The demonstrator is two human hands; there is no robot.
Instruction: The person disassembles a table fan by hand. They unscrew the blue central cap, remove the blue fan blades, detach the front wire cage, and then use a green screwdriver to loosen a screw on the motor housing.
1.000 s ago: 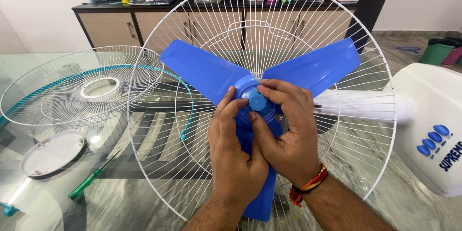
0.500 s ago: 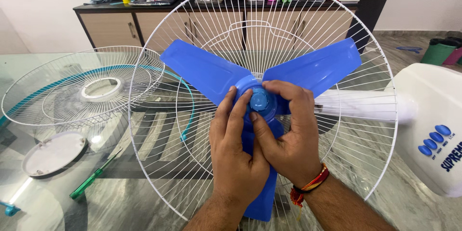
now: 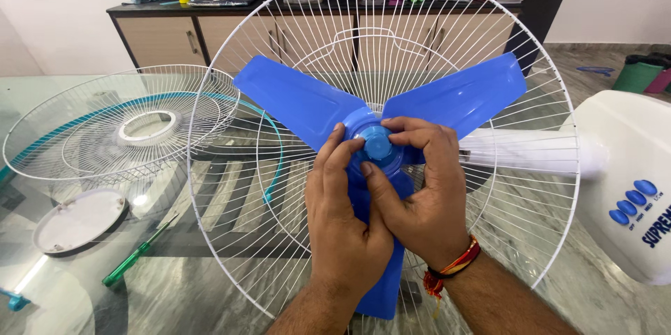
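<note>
- Where the three blue blades meet, a small round blue cap sits at the middle of the blade hub, and both hands close on it.
- Right hand: its fingers curl over the top and right side of the blue cap, thumb pressed at the cap's lower edge, so the cap is pinched between them. A red and yellow thread band circles the wrist.
- Left hand: its fingers lie close together against the hub just left of the blue cap, fingertips touching the cap's rim.
- Behind the blue cap stands the white rear wire guard, upright, ringing the blades.
- To the right of the blue cap, a white neck leads to the white fan base with blue buttons.
- Left of the blue cap, on the glass table, lies the front wire guard with a teal rim, flat.
- Below that guard lie a round white disc and a green screwdriver.
- Far behind the blue cap, a cabinet carries bottles and clutter.
</note>
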